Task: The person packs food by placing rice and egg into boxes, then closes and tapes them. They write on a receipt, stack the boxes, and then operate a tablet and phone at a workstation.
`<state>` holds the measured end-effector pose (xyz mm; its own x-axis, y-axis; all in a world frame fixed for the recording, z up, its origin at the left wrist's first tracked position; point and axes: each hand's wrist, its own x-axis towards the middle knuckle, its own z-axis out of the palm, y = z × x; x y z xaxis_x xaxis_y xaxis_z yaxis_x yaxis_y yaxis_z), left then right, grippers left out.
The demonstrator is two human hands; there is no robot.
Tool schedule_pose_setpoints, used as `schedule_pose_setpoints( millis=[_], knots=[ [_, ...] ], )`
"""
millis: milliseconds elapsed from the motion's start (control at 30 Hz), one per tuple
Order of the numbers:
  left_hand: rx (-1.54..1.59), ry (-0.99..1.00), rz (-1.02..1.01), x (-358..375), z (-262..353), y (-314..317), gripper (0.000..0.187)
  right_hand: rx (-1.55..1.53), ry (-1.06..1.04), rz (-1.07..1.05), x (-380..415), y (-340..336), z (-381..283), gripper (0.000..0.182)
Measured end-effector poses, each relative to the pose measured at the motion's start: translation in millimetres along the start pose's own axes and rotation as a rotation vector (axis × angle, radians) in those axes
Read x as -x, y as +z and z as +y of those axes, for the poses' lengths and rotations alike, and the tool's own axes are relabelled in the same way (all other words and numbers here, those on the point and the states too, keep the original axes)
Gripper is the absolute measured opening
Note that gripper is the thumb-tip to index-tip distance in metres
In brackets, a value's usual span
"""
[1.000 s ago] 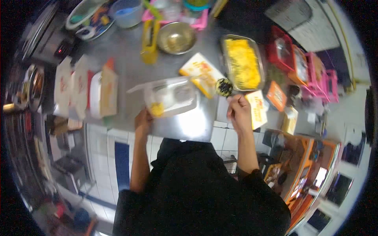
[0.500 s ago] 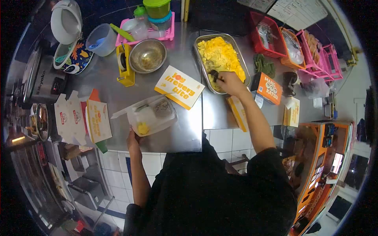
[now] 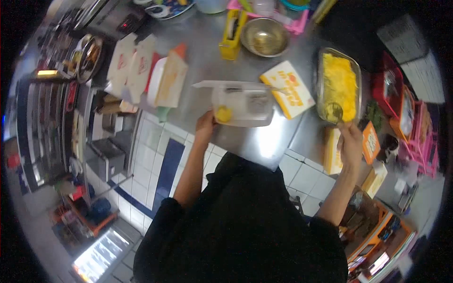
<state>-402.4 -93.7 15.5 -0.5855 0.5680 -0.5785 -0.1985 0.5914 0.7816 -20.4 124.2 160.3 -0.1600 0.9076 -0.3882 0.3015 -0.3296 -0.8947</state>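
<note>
My left hand (image 3: 205, 126) grips the lower left corner of a clear plastic container (image 3: 243, 101), which holds a small yellow portion (image 3: 223, 113) in its near left part. On the right, my right hand (image 3: 348, 137) is closed around the handle of a dark spoon (image 3: 334, 112). The spoon's head rests at the near end of a metal tray (image 3: 321, 101) heaped with yellow food (image 3: 339, 85). Between container and tray lies a white and yellow printed box (image 3: 289, 89).
A metal bowl (image 3: 265, 38) and a yellow tape dispenser (image 3: 231, 35) stand at the back. Open cartons (image 3: 167, 82) are at the left. An orange box (image 3: 371, 143), a red basket (image 3: 390, 85) and a pink rack (image 3: 422, 146) stand at the right.
The view has turned and shifted, so the table's things appear elsewhere. My right hand has drawn back toward the tray's near end, and the spoon's head now shows. My left hand still holds the container.
</note>
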Motion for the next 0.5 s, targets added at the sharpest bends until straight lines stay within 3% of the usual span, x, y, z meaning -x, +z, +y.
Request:
schedule_pose_setpoints(
  millis=[33,200,267,333,467,500],
  knots=[
    [0.229,-0.036,0.047,7,11,9,0.048,-0.041,-0.006,-0.053,12,16,12,0.01],
    [0.313,-0.029,-0.016,2,3,3,0.046,0.088,-0.015,-0.124,76,159,2,0.01],
    [0.197,-0.037,-0.045,-7,-6,-2,0.046,0.44,-0.843,-0.043,71,214,26,0.013],
    [0.185,-0.057,-0.069,-5,-1,-5,0.046,0.809,-0.882,-0.151,70,244,46,0.012],
    [0.193,-0.018,-0.093,-3,-2,-8,0.049,0.726,-0.956,-0.144,69,251,44,0.015],
    [0.198,-0.02,-0.1,-3,-3,-8,0.049,0.442,-0.508,-0.216,73,245,34,0.016]
  ],
)
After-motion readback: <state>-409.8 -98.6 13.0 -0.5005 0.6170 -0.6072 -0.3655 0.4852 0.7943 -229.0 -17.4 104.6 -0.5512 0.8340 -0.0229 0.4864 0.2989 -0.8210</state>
